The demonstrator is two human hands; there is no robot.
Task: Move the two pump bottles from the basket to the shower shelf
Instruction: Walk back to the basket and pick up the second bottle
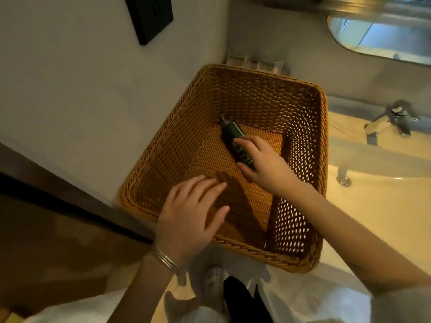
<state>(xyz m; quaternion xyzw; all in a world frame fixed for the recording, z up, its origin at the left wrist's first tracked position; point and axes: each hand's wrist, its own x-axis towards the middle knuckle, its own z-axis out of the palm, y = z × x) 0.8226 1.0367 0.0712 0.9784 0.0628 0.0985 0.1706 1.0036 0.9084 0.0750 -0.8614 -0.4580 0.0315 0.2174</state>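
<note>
A dark green bottle (230, 130) lies on its side near the middle of the basket (256, 74), pump toward the far-left corner, as my right grip (261, 159) curls fingers and thumb round its lower half. Slim and small, it looks light, stiff and probably slick; the body, not the pump, is the place to hold. My left grip (189, 210) hovers flat and open over the near-left edge. The basket shows no second bottle.

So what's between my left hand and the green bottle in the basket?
Nothing but bare woven floor of the basket, shown in the head view, between the left hand and the green bottle.
</note>
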